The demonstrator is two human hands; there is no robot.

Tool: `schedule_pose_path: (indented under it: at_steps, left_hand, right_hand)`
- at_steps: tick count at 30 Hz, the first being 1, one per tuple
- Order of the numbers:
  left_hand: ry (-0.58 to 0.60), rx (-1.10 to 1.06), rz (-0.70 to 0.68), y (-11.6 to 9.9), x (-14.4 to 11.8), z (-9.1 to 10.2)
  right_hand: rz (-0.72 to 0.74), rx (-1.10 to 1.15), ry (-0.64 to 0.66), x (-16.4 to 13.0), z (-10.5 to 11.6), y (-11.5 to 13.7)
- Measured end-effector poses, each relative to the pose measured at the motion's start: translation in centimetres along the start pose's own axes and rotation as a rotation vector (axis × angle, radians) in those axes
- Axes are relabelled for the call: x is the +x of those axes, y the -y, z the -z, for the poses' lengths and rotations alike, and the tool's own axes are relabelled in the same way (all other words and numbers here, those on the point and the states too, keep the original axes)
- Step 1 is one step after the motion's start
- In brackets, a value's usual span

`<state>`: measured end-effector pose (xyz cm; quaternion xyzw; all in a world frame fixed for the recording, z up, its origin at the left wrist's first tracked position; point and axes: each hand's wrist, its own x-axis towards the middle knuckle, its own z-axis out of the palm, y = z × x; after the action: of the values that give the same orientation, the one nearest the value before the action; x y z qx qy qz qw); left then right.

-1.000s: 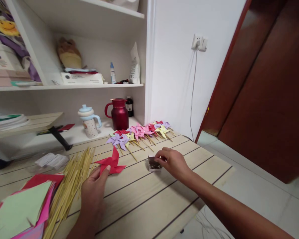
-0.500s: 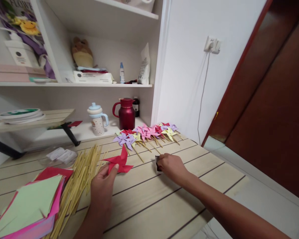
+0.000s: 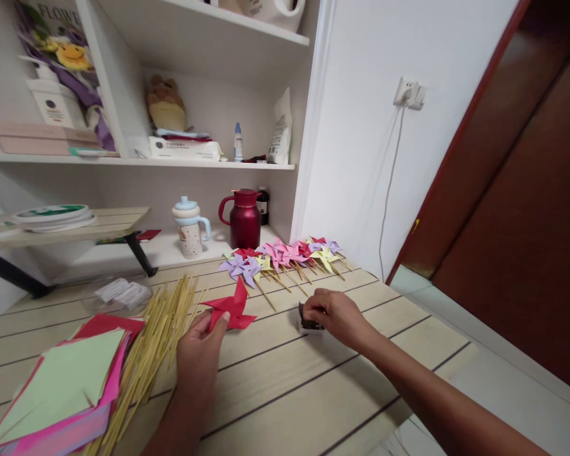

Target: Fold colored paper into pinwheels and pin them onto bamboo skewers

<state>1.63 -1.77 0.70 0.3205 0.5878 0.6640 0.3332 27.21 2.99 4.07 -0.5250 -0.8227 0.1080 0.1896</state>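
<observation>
Between the thumb and fingers of my left hand point(image 3: 200, 351) is a red paper pinwheel point(image 3: 234, 307), its folded blades spread toward the right. My right hand point(image 3: 336, 315) has its fingertips pinched down at a small box point(image 3: 310, 328) with dark contents and a pale, clear-looking side. What those fingertips grip, if anything, is hidden. Beyond both hands lies a row of finished paper pinwheels on sticks point(image 3: 285, 254) in pink, purple, yellow and red. Loose thin wooden sticks point(image 3: 147, 354) lie in a bundle left of my left hand.
Stacked coloured paper point(image 3: 61, 380) lies at the table's left, near a clear tray with white packets point(image 3: 123, 294). A spotted cup point(image 3: 189, 234) and a dark red jug point(image 3: 246, 221) stand at the back. A small raised shelf point(image 3: 118, 221) stands at the left.
My right hand has risen slightly over the small box, showing more of its dark contents and pale side. My left hand keeps the red pinwheel. The view has shifted a little.
</observation>
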Motion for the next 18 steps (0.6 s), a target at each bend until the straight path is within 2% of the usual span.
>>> schedule_pose_path:
  at_steps: [2,6,10,14,18]
  left_hand:
    - [-0.011,-0.006,-0.002,0.3,0.2,0.1]
    - [0.010,-0.016,-0.051,1.0,0.7,0.4]
    - [0.010,-0.015,-0.068,1.6,1.2,0.8]
    - [-0.018,-0.008,-0.067,1.8,1.6,1.0]
    - [-0.030,-0.009,-0.075,1.8,1.7,0.9]
  right_hand:
    - [0.053,0.157,0.076,-0.3,-0.5,1.0]
    - [0.191,0.502,0.323,-0.8,-2.7,3.1]
    - [0.286,0.518,0.515,-0.6,-5.0,4.6]
    - [0.329,0.486,0.553,0.2,-5.8,5.1]
    - [0.300,0.552,0.572,1.0,-6.2,4.9]
